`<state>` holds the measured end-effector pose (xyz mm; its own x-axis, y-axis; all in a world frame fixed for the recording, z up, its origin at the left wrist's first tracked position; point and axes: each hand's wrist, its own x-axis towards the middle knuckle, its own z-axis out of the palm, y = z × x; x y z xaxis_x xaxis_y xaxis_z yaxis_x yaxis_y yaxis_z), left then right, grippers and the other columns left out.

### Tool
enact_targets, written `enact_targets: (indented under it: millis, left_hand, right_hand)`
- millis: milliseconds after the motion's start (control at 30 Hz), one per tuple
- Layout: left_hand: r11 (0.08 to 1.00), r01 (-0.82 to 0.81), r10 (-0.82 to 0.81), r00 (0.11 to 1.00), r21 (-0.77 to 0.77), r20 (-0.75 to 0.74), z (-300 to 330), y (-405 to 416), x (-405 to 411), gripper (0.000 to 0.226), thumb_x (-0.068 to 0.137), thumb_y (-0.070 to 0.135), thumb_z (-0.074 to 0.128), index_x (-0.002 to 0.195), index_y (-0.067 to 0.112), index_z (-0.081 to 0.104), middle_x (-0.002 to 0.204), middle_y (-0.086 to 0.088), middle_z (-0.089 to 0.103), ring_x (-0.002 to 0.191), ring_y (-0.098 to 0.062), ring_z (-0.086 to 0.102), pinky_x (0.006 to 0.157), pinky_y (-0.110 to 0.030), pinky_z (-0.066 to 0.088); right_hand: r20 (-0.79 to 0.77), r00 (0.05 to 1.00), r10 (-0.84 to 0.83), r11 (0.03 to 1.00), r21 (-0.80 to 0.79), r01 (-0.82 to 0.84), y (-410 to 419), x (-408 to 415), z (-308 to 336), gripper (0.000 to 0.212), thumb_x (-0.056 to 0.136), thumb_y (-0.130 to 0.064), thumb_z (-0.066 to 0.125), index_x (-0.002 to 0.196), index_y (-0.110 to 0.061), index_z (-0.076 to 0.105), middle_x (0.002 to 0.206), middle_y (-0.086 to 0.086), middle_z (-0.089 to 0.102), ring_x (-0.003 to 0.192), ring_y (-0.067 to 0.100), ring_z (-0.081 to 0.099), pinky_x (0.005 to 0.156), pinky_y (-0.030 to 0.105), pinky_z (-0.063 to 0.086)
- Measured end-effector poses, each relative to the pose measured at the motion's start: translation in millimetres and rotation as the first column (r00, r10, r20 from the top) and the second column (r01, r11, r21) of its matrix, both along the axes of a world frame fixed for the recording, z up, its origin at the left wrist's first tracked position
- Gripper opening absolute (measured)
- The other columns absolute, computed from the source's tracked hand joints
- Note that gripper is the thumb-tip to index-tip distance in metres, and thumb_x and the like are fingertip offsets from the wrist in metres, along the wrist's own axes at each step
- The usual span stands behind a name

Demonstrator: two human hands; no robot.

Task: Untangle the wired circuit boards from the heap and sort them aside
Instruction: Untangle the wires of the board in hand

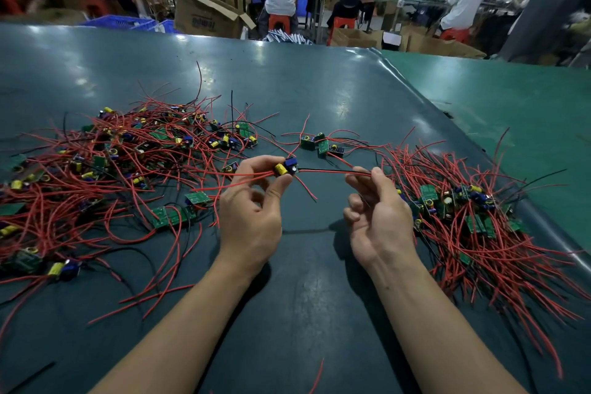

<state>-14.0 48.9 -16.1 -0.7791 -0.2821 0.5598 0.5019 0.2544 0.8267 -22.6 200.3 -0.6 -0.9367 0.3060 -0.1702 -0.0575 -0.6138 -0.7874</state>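
Wires are running taut between the 2 hands just above the table (319, 80): the left hand (252, 217) is pinching 1 board (285, 167) between thumb and fingertips, its yellow capacitor facing up, while the right hand (377, 211) is nipping the board's red and black leads (329, 171) between thumb and forefinger, the other fingers loosely curled. Holding it stretched like that is, I'd guess, a way of drawing the leads straight and checking nothing else is caught on them. The heap (112, 163) is lying to the left, a snarl of red wire and green boards, and several red strands from it are trailing up to the held board, so it may not be fully free. To the right the sorted pile (473, 211) is lying with its wires combed roughly 1 way, which suggests where this board is heading. A small cluster of 3 or so boards (321, 145) is sitting between the 2 piles. Across the aisle, an open carton (204, 14) and blue crates (121, 22) are standing; I cannot see their contents.
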Motion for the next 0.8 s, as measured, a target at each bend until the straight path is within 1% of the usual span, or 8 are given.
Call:
enact_targets:
  millis: [167, 267, 367, 467, 533, 633, 700, 800]
  left_hand:
    - [0.992, -0.094, 0.107, 0.981, 0.082, -0.161, 1.0, -3.1, -2.0, 0.017, 0.093, 0.022, 0.063, 0.104, 0.031, 0.054, 0.109, 0.005, 0.063, 0.091, -0.022, 0.064, 0.069, -0.035, 0.051]
    - [0.972, -0.230, 0.236, 0.934, 0.056, -0.270, -0.6, -10.9, -3.9, 0.018, 0.090, 0.014, 0.066, 0.100, 0.023, 0.055, 0.123, -0.005, 0.059, 0.115, -0.021, 0.060, 0.087, -0.029, 0.052]
    - [0.992, -0.122, 0.106, 0.947, -0.035, -0.304, -3.5, -7.0, -0.7, 0.020, 0.085, 0.004, 0.067, 0.100, 0.012, 0.056, 0.120, -0.009, 0.066, 0.114, -0.020, 0.063, 0.089, -0.047, 0.054]
    - [0.961, -0.129, 0.028, 0.925, -0.243, -0.379, -4.0, -7.7, 2.8, 0.020, 0.083, 0.004, 0.070, 0.100, 0.010, 0.062, 0.112, -0.006, 0.069, 0.105, -0.024, 0.066, 0.085, -0.054, 0.052]
    - [0.914, -0.200, 0.036, 0.906, -0.353, -0.421, -2.5, -14.5, 2.7, 0.018, 0.085, 0.013, 0.071, 0.101, 0.007, 0.068, 0.109, -0.006, 0.067, 0.106, -0.026, 0.064, 0.089, -0.052, 0.049]
    - [0.890, -0.233, 0.059, 0.911, -0.392, -0.408, 1.8, -22.3, 1.0, 0.024, 0.087, 0.015, 0.073, 0.110, 0.007, 0.071, 0.107, -0.010, 0.062, 0.101, -0.027, 0.061, 0.085, -0.047, 0.050]
    - [0.890, -0.171, -0.006, 0.922, -0.422, -0.387, 3.9, -23.3, 0.7, 0.031, 0.086, 0.008, 0.074, 0.116, 0.006, 0.069, 0.103, -0.012, 0.056, 0.091, -0.020, 0.060, 0.079, -0.038, 0.053]
    - [0.862, -0.078, -0.111, 0.934, -0.500, -0.338, 3.7, -22.1, 0.3, 0.037, 0.087, 0.007, 0.071, 0.123, 0.007, 0.066, 0.100, -0.011, 0.053, 0.076, -0.018, 0.057, 0.066, -0.034, 0.053]
  right_hand:
    - [0.042, 0.989, -0.141, 0.990, 0.025, 0.140, 1.4, 0.2, -2.3, 0.024, 0.099, -0.019, 0.051, 0.081, -0.011, 0.064, 0.074, 0.004, 0.067, 0.038, 0.008, 0.044, 0.036, 0.016, 0.032]
    - [-0.011, 0.987, -0.158, 0.929, 0.336, 0.153, -0.4, 4.2, -6.2, 0.009, 0.097, -0.018, 0.057, 0.089, -0.015, 0.061, 0.084, 0.004, 0.065, 0.042, 0.010, 0.048, 0.036, 0.018, 0.036]
    - [-0.231, 0.973, 0.012, 0.733, 0.663, 0.149, -13.1, 14.4, -11.1, 0.009, 0.093, -0.017, 0.063, 0.101, -0.023, 0.064, 0.091, -0.003, 0.065, 0.058, 0.015, 0.056, 0.044, 0.023, 0.044]
    - [-0.329, 0.906, 0.264, 0.582, 0.804, 0.122, -25.2, 22.3, -15.5, 0.025, 0.089, -0.017, 0.064, 0.113, -0.020, 0.063, 0.102, -0.005, 0.065, 0.072, 0.008, 0.059, 0.060, 0.019, 0.046]
    - [-0.345, 0.878, 0.333, 0.547, 0.828, 0.118, -28.9, 24.3, -15.7, 0.026, 0.089, -0.015, 0.065, 0.115, -0.016, 0.063, 0.107, 0.000, 0.064, 0.075, 0.004, 0.056, 0.060, 0.019, 0.044]
    - [-0.320, 0.889, 0.328, 0.654, 0.756, 0.031, -31.0, 26.1, -11.4, 0.023, 0.089, -0.019, 0.064, 0.112, -0.020, 0.063, 0.107, 0.006, 0.065, 0.065, 0.013, 0.056, 0.046, 0.029, 0.046]
    - [-0.306, 0.892, 0.332, 0.797, 0.596, -0.092, -30.5, 25.8, -7.1, 0.017, 0.094, -0.017, 0.062, 0.110, -0.022, 0.064, 0.099, 0.007, 0.068, 0.057, 0.014, 0.055, 0.038, 0.024, 0.041]
    - [-0.289, 0.905, 0.312, 0.858, 0.495, -0.137, -27.9, 23.0, -3.3, 0.017, 0.093, -0.021, 0.058, 0.104, -0.015, 0.069, 0.077, -0.003, 0.067, 0.051, 0.012, 0.053, 0.037, 0.021, 0.039]
